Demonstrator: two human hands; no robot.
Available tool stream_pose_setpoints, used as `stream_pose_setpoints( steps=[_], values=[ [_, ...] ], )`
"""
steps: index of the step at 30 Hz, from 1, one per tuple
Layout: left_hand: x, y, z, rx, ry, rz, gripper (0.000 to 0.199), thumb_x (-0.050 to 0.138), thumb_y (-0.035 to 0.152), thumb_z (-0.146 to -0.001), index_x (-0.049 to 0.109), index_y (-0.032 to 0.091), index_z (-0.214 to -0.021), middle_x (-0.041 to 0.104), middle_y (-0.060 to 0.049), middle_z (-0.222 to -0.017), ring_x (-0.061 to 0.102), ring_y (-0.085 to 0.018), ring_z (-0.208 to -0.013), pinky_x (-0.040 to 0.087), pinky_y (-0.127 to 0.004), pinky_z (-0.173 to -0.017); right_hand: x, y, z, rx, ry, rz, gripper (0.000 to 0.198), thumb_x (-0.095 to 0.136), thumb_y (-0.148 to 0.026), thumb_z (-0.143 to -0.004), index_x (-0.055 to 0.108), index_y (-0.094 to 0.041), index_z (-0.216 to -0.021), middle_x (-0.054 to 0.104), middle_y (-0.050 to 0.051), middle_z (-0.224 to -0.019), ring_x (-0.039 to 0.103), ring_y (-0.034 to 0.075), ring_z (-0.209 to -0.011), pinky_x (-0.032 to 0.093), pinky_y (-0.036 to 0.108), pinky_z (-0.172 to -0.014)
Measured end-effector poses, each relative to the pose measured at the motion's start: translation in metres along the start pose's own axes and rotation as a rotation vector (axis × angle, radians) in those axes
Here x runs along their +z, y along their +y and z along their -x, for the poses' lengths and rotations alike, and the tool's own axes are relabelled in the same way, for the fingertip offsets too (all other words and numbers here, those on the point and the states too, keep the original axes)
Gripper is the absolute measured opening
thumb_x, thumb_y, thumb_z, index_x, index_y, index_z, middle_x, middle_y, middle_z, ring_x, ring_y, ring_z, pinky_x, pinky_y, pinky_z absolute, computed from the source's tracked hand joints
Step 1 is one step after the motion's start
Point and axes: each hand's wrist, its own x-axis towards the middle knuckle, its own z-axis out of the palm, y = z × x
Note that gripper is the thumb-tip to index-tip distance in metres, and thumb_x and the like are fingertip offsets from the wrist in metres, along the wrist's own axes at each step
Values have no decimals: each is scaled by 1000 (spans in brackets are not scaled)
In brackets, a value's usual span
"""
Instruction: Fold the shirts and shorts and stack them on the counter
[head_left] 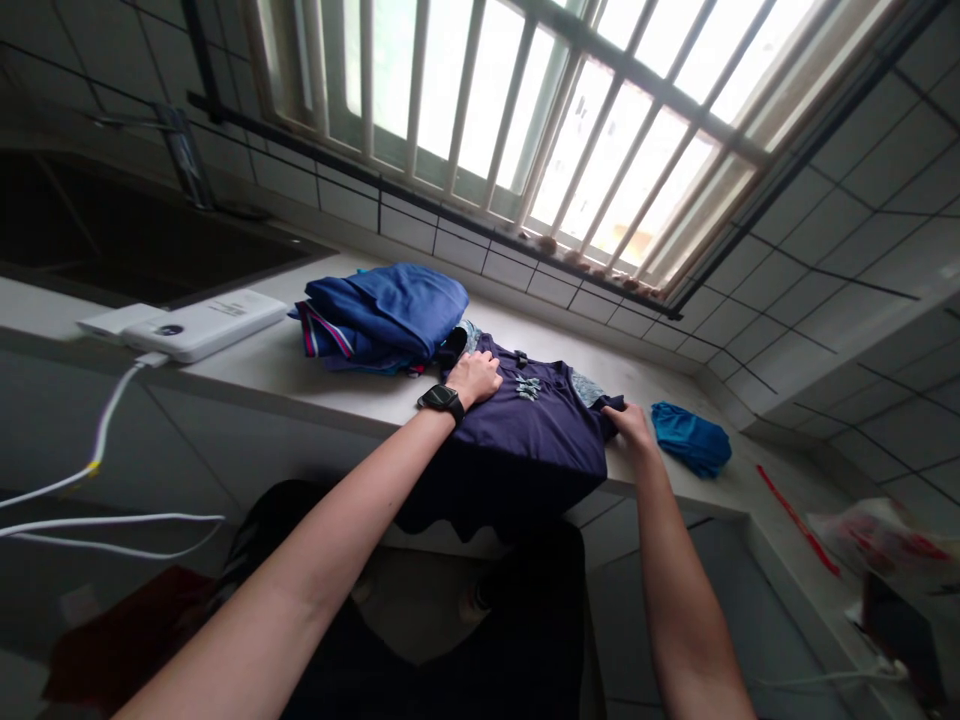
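A dark purple top lies spread on the white counter, its lower part hanging over the front edge. It has grey patterned patches at the shoulders and a light knotted trim near the neckline. My left hand, below a wrist with a black watch, is closed on the top's left shoulder, its fingertips curled into the cloth. At the opposite side, my right hand pinches the edge of the other sleeve. Folded blue clothes sit in a pile just left of my left hand.
Right of my right hand lies a folded teal cloth. A white power bank with a cable rests near the sink and faucet. Farther right are a red strip and a plastic bag. A barred window is behind.
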Motion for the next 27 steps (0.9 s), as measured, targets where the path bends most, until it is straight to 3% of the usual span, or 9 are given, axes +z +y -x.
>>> stream_pose_setpoints(
  steps=[3, 6, 8, 12, 15, 18, 21, 23, 27],
  values=[
    [1, 0, 0, 1, 7, 15, 39, 44, 26, -98, 72, 9, -121, 70, -20, -125, 65, -30, -118, 46, -40, -99, 5, -17, 2, 28, 134, -126, 17, 66, -33, -66, 63, -20, -77, 74, 6, -77, 71, 26, -79, 56, 31, -68],
    [1, 0, 1, 1, 16, 14, 39, 44, 26, -99, 72, 10, -120, 70, -19, -124, 66, -30, -117, 47, -40, -98, 8, -36, 8, -114, 222, -90, 21, 69, -35, -66, 63, -22, -83, 76, 9, -92, 70, 27, -94, 56, 35, -83],
    [1, 0, 1, 2, 13, 7, 40, 43, 26, -99, 72, 9, -121, 70, -20, -125, 65, -30, -117, 46, -40, -98, 9, -49, 15, -174, 115, -72, 27, 74, -40, -67, 64, -22, -84, 74, 9, -93, 69, 26, -94, 56, 35, -84],
    [0, 0, 1, 4, 0, 5, 40, 43, 26, -99, 71, 8, -122, 70, -20, -126, 65, -30, -119, 46, -40, -99, 9, -68, 29, -162, -368, -277, 49, 71, -66, -75, 69, -20, -93, 71, 7, -88, 67, 22, -80, 57, 31, -63],
    [0, 0, 1, 3, -1, 10, 39, 43, 26, -99, 71, 9, -121, 70, -20, -127, 65, -30, -119, 46, -39, -99, 10, -72, 28, -164, -365, -397, 50, 60, -68, -83, 71, -20, -96, 70, 6, -85, 67, 21, -77, 56, 30, -58],
    [-1, 0, 2, 4, 2, 7, 39, 44, 26, -99, 71, 9, -121, 70, -19, -126, 65, -30, -119, 46, -39, -99, 17, -68, 23, -242, -226, -227, 32, 65, -49, -82, 75, -20, -92, 72, 6, -88, 69, 22, -82, 60, 36, -73],
    [-1, 0, 2, 3, 3, 1, 39, 43, 26, -100, 71, 9, -121, 70, -19, -126, 65, -30, -119, 46, -39, -100, 31, -60, 23, -382, -232, 14, 17, 69, -32, -80, 79, -22, -90, 76, 8, -108, 71, 25, -102, 56, 41, -99],
    [-1, 0, 2, 7, 3, 5, 39, 43, 26, -100, 71, 8, -121, 70, -20, -126, 65, -31, -119, 46, -40, -100, 41, -55, 27, -439, -279, 133, 19, 69, -28, -81, 80, -23, -96, 75, 9, -123, 70, 26, -115, 51, 40, -109],
    [1, 0, 1, 11, 13, 17, 39, 43, 26, -99, 71, 9, -121, 70, -20, -126, 65, -31, -118, 46, -42, -100, 56, -53, 38, -431, -238, 318, 44, 61, -26, -91, 69, -22, -134, 61, 12, -150, 59, 26, -138, 44, 40, -119]
  ],
)
